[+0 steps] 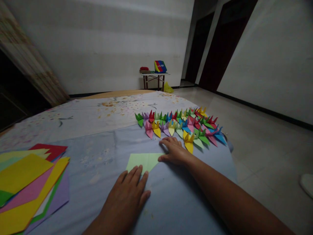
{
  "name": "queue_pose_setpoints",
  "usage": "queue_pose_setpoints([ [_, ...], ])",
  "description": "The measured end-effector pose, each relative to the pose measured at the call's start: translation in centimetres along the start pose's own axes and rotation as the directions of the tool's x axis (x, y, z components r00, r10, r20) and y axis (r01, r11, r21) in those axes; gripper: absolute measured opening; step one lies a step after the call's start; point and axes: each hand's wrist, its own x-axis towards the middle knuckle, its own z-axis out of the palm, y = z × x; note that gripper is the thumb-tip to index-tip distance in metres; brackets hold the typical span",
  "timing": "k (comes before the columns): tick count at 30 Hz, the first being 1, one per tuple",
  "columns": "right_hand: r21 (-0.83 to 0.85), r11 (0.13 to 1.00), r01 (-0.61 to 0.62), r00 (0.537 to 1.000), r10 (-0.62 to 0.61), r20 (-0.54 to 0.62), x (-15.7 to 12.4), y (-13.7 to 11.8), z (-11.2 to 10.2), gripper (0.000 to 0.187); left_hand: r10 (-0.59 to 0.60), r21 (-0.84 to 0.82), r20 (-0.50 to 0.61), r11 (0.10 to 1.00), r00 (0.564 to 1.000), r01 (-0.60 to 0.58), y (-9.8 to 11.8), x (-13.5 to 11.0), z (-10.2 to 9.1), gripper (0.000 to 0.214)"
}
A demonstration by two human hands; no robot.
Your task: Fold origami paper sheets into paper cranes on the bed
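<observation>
A light green sheet of folding paper [144, 160] lies on the blue part of the tablecloth, with one corner folded so its right side slants. My left hand [132, 191] rests flat with fingers extended, the fingertips on the paper's near edge. At the paper's right corner is my right hand [173, 150]; its thumb touches or nearly touches that corner, and its fingers reach forward, apart from the thumb. Just beyond the right hand stand rows of folded paper cranes [171, 125] in many colours, a yellow crane [188, 141] being closest to the wrist.
Stacked coloured paper sheets [31, 182] spread over the table's left side. A flowered cloth [80, 114] covers the far half of the table. Against the back wall, a small table [156, 74] holds a colourful box [160, 66], with a yellow bag [167, 87] beneath.
</observation>
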Motion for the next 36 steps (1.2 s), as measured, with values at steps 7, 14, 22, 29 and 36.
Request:
queue_pose_setpoints([
  [7,0.019,1.0,0.01,1.0,-0.009,-0.029,0.2,1.7,-0.5,0.048,-0.01,0.017,0.078,1.0,0.997,0.009,0.3,0.2,-0.9,0.041],
  [14,0.161,0.983,0.09,0.989,-0.069,-0.132,0.2,1.7,-0.7,0.031,-0.026,-0.025,0.019,0.999,0.999,0.027,0.3,0.3,-1.1,0.036],
  [22,0.056,0.979,0.195,0.981,-0.194,-0.018,-0.3,-1.1,-0.1,0.029,0.002,-0.04,-0.105,0.999,0.994,-0.006,0.2,0.6,-0.7,0.024],
  [29,0.317,0.939,0.13,0.991,-0.133,-0.012,0.1,-1.8,0.7,0.014,-0.031,-0.061,-0.249,0.998,0.968,0.016,0.2,1.2,0.2,0.029],
  [36,0.827,0.556,0.082,0.981,-0.193,0.032,0.0,-4.1,1.5,0.039,-0.065,-0.155,-0.359,0.988,0.931,0.01,-0.8,1.2,-0.1,0.022],
])
